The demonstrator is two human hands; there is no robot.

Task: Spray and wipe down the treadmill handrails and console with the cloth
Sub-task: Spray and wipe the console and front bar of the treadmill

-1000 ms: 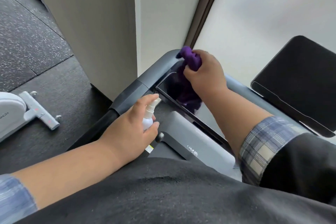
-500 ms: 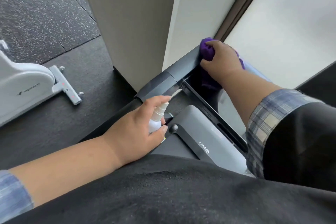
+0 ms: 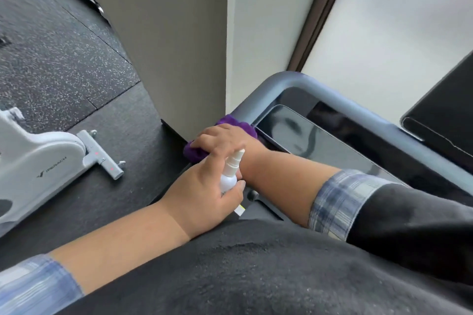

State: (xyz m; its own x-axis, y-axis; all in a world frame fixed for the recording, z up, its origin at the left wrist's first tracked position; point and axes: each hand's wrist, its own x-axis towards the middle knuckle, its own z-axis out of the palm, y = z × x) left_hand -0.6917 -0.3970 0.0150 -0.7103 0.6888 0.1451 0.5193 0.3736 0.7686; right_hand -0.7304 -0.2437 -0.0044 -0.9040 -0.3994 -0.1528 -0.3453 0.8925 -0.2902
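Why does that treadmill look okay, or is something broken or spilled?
Nothing looks broken or spilled. The right hand presses the purple fuzzy cloth onto the treadmill's grey handrail, beside the glossy black console screen. The left hand grips the small white spray bottle upright.

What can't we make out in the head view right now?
- Handrail under the purple cloth: hidden by cloth and right hand.
- Spray bottle label and fill: wrapped by left hand.
- Console screen: only reflections show; near end behind right forearm.
- Second black panel: cut by right edge.
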